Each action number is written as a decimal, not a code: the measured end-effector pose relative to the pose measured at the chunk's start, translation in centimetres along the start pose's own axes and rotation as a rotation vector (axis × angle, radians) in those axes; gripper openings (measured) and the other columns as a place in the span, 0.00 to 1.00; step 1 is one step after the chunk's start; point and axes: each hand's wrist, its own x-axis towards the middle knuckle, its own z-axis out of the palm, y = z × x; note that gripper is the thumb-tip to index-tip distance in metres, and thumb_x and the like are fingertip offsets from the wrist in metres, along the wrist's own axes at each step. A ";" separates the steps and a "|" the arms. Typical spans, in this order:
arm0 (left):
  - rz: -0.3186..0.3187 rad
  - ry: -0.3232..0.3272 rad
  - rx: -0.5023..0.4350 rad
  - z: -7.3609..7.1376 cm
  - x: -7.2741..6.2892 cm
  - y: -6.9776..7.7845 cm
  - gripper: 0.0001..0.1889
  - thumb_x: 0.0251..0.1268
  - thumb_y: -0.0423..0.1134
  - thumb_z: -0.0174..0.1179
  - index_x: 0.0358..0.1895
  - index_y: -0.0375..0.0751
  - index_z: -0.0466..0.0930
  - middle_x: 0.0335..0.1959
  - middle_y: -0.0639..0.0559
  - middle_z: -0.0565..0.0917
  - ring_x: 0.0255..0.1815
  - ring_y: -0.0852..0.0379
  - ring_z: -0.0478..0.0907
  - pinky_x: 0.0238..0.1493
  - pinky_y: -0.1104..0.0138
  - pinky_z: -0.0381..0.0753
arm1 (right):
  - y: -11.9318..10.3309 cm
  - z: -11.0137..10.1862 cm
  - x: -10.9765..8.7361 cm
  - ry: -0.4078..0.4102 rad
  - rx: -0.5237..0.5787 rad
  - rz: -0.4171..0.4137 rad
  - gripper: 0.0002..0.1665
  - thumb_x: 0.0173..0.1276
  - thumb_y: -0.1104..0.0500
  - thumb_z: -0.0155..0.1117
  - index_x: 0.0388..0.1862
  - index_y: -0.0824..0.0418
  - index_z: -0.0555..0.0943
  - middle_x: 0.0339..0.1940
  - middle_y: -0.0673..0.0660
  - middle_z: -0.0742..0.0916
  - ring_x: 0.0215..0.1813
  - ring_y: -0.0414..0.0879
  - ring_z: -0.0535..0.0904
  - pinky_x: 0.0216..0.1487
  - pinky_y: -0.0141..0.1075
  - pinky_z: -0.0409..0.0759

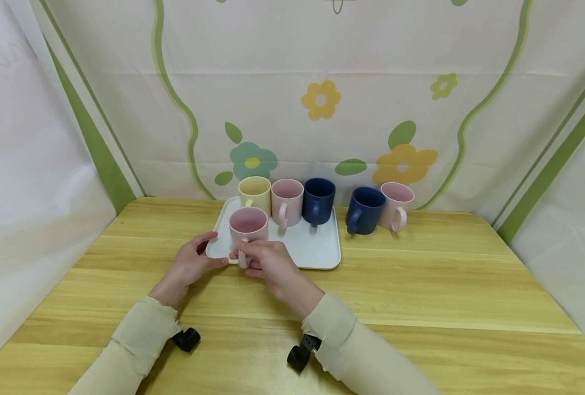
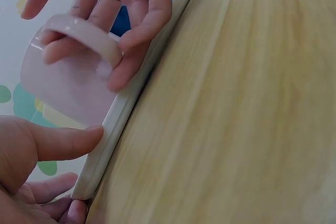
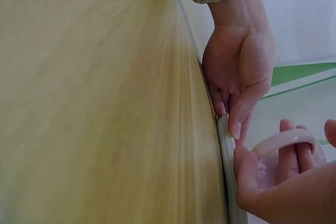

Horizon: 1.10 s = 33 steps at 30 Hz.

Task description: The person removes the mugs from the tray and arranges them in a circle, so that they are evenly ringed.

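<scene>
On the front left of a white rectangular tray (image 1: 319,252) stands a pink mug (image 1: 249,233), its handle turned toward me. My right hand (image 1: 274,266) holds that mug by its handle (image 2: 84,30), some fingers hooked through the loop. At the tray's front left corner, my left hand (image 1: 189,266) grips the rim, the thumb in front and the fingers round the left side. Behind the held mug, a yellow mug (image 1: 254,191), a second pink mug (image 1: 292,211) and a navy mug (image 1: 322,206) form a row along the tray's back.
Right of the tray, another navy mug (image 1: 368,218) and another pink mug (image 1: 395,203) stand close together on the wooden table (image 1: 450,296). A white cloth (image 1: 253,88) with flowers and green lines hangs behind the table, with pale cloth at both sides.
</scene>
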 end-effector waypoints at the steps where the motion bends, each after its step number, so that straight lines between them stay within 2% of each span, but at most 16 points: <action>1: -0.002 0.001 0.004 0.0 0.0 0.0 0.46 0.68 0.37 0.71 0.85 0.36 0.56 0.85 0.32 0.60 0.84 0.33 0.60 0.82 0.43 0.64 | 0.0 0.0 -0.1 0.017 -0.002 -0.002 0.18 0.79 0.52 0.63 0.52 0.65 0.88 0.43 0.51 0.92 0.47 0.45 0.86 0.58 0.39 0.84; 5: -0.010 0.002 0.008 0.0 0.0 0.1 0.46 0.69 0.37 0.71 0.85 0.37 0.56 0.85 0.32 0.59 0.84 0.33 0.60 0.83 0.43 0.63 | -0.3 -0.4 -0.3 0.088 -0.025 -0.001 0.20 0.81 0.51 0.61 0.53 0.66 0.88 0.44 0.53 0.93 0.51 0.47 0.88 0.64 0.43 0.85; 10: -0.021 -0.008 0.002 0.0 0.0 0.0 0.46 0.68 0.37 0.71 0.85 0.38 0.56 0.86 0.32 0.57 0.86 0.34 0.56 0.85 0.43 0.59 | -0.7 -1.5 -0.4 0.156 -0.040 -0.020 0.19 0.83 0.52 0.60 0.51 0.66 0.89 0.39 0.54 0.93 0.48 0.44 0.89 0.62 0.43 0.87; 14: -0.027 -0.013 -0.005 0.0 0.0 0.0 0.46 0.68 0.37 0.71 0.85 0.39 0.56 0.87 0.34 0.56 0.87 0.35 0.53 0.86 0.44 0.56 | -1.0 -2.4 -0.6 0.143 -0.021 -0.032 0.18 0.82 0.54 0.61 0.52 0.68 0.88 0.34 0.53 0.91 0.45 0.43 0.88 0.63 0.44 0.88; 21: -0.019 -0.017 -0.001 -0.1 -0.1 -0.1 0.46 0.68 0.37 0.71 0.85 0.39 0.56 0.87 0.34 0.55 0.87 0.34 0.54 0.86 0.44 0.58 | -1.3 -3.9 -1.4 0.109 -0.044 -0.028 0.18 0.82 0.54 0.61 0.51 0.68 0.88 0.33 0.52 0.90 0.43 0.46 0.88 0.61 0.43 0.89; 26: -0.014 -0.023 -0.004 -0.1 -0.1 -0.1 0.46 0.68 0.37 0.71 0.85 0.39 0.56 0.87 0.34 0.54 0.87 0.34 0.53 0.86 0.44 0.57 | -1.5 -5.1 -2.2 0.127 -0.065 -0.057 0.17 0.82 0.55 0.61 0.54 0.68 0.88 0.33 0.52 0.90 0.42 0.47 0.89 0.59 0.44 0.90; 33: -0.018 -0.031 -0.008 -0.2 0.0 -0.1 0.47 0.68 0.38 0.71 0.86 0.39 0.55 0.88 0.34 0.52 0.88 0.34 0.52 0.86 0.44 0.57 | -2.2 -6.8 -3.3 0.145 -0.117 -0.089 0.20 0.81 0.52 0.63 0.47 0.69 0.88 0.35 0.53 0.89 0.41 0.47 0.89 0.57 0.41 0.90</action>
